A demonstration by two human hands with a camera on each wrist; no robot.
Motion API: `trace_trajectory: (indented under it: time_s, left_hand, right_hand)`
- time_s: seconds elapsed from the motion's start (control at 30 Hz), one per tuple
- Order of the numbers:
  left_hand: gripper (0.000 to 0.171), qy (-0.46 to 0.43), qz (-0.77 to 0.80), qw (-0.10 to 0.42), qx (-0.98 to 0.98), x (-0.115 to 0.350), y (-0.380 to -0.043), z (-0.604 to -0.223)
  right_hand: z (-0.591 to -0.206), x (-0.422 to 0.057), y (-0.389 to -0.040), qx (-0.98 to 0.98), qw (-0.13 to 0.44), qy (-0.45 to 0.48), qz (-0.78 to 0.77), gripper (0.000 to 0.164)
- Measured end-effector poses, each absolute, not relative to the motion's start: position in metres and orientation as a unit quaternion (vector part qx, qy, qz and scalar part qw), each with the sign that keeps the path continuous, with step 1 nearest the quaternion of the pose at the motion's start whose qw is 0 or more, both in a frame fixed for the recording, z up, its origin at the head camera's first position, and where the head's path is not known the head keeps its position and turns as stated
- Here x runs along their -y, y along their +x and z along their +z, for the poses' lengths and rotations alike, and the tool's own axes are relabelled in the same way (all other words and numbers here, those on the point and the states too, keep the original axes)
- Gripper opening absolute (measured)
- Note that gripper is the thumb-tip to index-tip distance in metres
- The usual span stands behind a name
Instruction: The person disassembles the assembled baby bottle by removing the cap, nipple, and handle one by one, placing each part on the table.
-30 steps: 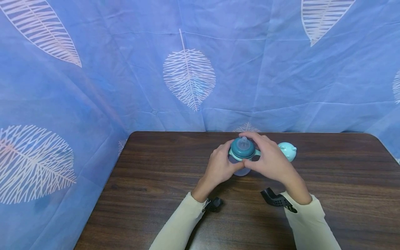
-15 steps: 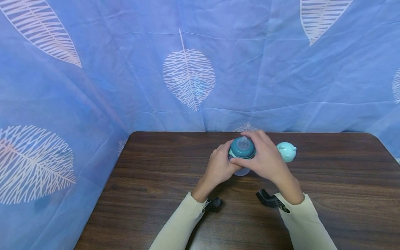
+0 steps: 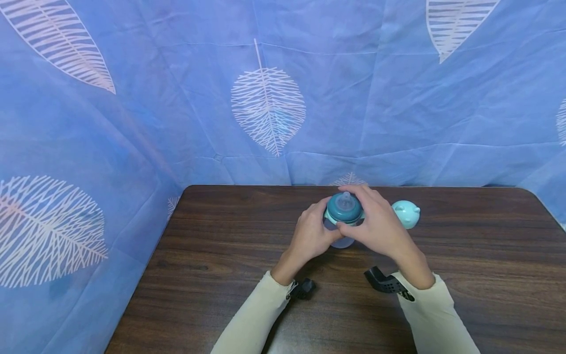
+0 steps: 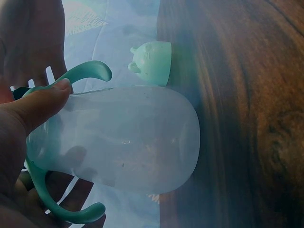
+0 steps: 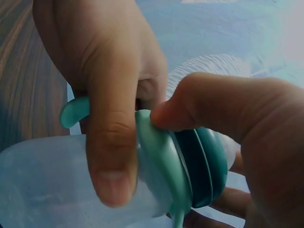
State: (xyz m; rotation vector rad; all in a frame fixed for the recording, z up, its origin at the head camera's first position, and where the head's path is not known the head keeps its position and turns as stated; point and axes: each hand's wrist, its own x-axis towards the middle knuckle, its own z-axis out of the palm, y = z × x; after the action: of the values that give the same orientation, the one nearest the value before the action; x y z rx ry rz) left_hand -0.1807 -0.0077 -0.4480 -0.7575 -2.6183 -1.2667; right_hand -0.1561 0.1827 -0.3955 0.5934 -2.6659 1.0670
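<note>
A translucent baby bottle (image 4: 128,137) stands upright on the table, topped by a dark teal collar (image 3: 344,211) and a clear nipple (image 3: 345,200). Around its neck sits a light green handle ring (image 5: 159,147) with two curved handles. My left hand (image 3: 309,231) grips the bottle below the collar, its thumb lying along the side. From the right, my right hand (image 3: 381,223) curls round the top, its thumb (image 5: 190,102) pressing on the green ring beside the collar. Behind the collar, the right fingers are partly hidden.
A mint green cap (image 3: 406,214) with small ears stands on the table just right of the right hand. The dark wooden table (image 3: 221,255) ends at a blue leaf-patterned cloth (image 3: 327,108) behind it. Black wrist cameras sit on both forearms.
My right hand turned round the bottle top, thumb shifting left, then came back slightly to the right. Left hand, bottle and cap hold their places.
</note>
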Motion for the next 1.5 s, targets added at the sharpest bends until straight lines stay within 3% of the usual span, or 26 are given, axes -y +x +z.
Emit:
trace_trajectory:
  time_s: [0.4, 0.8, 1.5]
  left_hand:
    - [0.07, -0.252, -0.425, 0.062, 0.867, 0.008, -0.18, -0.447]
    - [0.072, -0.249, -0.431, 0.058, 0.865, 0.007, -0.18, -0.447]
    - [0.071, -0.258, -0.428, 0.07, 0.864, 0.007, -0.182, -0.448]
  right_hand:
    - [-0.402, -0.179, -0.157, 0.922, 0.107, 0.153, 0.34, 0.089]
    - [-0.4, -0.18, -0.157, 0.916, 0.118, 0.165, 0.347, 0.077]
    - [-0.392, -0.183, -0.155, 0.904, 0.129, 0.179, 0.366, 0.073]
